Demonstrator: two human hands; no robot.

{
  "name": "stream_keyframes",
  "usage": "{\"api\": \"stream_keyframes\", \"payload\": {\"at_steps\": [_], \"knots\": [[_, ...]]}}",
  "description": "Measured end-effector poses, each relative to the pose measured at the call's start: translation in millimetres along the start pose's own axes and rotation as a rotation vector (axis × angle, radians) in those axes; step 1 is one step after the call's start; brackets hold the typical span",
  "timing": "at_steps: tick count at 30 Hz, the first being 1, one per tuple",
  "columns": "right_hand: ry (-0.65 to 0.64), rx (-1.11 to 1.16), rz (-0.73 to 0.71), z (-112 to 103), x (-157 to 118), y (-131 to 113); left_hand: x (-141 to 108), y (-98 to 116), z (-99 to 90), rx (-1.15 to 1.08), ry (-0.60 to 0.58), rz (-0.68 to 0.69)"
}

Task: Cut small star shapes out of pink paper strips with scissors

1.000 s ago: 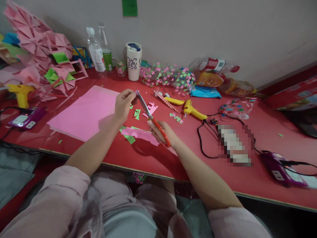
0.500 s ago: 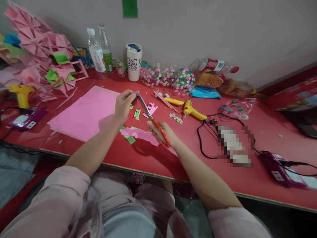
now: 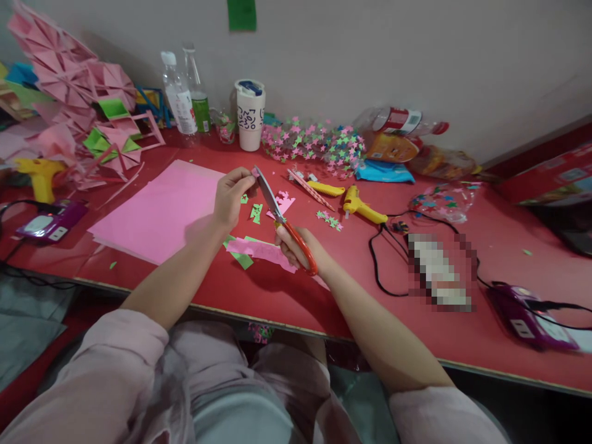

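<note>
My right hand (image 3: 300, 248) is closed round the red handles of a pair of scissors (image 3: 303, 250), whose blades point up and to the left. The blade tips reach the fingers of my left hand (image 3: 232, 194), which pinch a small piece of pink paper (image 3: 254, 172). Most of that piece is hidden by the fingertips. Below the hands lie a pink paper strip (image 3: 256, 248) and green paper scraps (image 3: 240, 259). Cut green pieces (image 3: 256, 213) and a pink cut-out scrap (image 3: 285, 202) rest between my hands, and small paper stars (image 3: 329, 219) lie further right.
Pink sheets (image 3: 161, 209) are stacked at left. Behind stand a white cup (image 3: 250, 120), bottles (image 3: 179, 98) and a clear container of stars (image 3: 314, 145). A yellow glue gun (image 3: 365, 206) with black cord, a yellow cutter (image 3: 326, 189) and a purple power box (image 3: 527, 317) lie right.
Both hands stay in nearly the same place. The scissor blades look slightly closer together at my left fingertips; otherwise the view has shifted only a little.
</note>
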State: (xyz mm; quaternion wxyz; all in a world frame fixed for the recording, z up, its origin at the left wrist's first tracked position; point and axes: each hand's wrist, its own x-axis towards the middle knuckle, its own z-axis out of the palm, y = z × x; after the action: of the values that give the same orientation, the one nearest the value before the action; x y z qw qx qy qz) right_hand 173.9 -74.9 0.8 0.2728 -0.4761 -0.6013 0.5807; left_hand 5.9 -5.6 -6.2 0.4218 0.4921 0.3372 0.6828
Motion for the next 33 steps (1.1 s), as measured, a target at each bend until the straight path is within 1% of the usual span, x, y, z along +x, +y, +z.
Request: {"api": "stream_keyframes", "payload": {"at_steps": [3, 10, 17, 22, 33], "knots": [[0.007, 0.003, -0.028, 0.1, -2.0, -0.3, -1.4, -0.1, 1.4, -0.006, -0.005, -0.005], [-0.008, 0.011, -0.01, 0.5, -3.3, -1.0, -2.0, 0.9, 1.4, 0.011, -0.01, 0.004], [0.03, 0.033, -0.005, 6.0, -5.0, -3.3, -1.2, 0.1, 1.4, 0.034, -0.006, -0.021], [0.049, 0.034, 0.016, 7.3, -3.5, -5.4, -1.0, -0.7, 1.6, 0.006, -0.007, -0.026], [0.073, -0.012, -0.007, 5.3, -2.0, -1.8, -0.6, 3.4, 2.5, -0.091, 0.021, -0.09]]}}
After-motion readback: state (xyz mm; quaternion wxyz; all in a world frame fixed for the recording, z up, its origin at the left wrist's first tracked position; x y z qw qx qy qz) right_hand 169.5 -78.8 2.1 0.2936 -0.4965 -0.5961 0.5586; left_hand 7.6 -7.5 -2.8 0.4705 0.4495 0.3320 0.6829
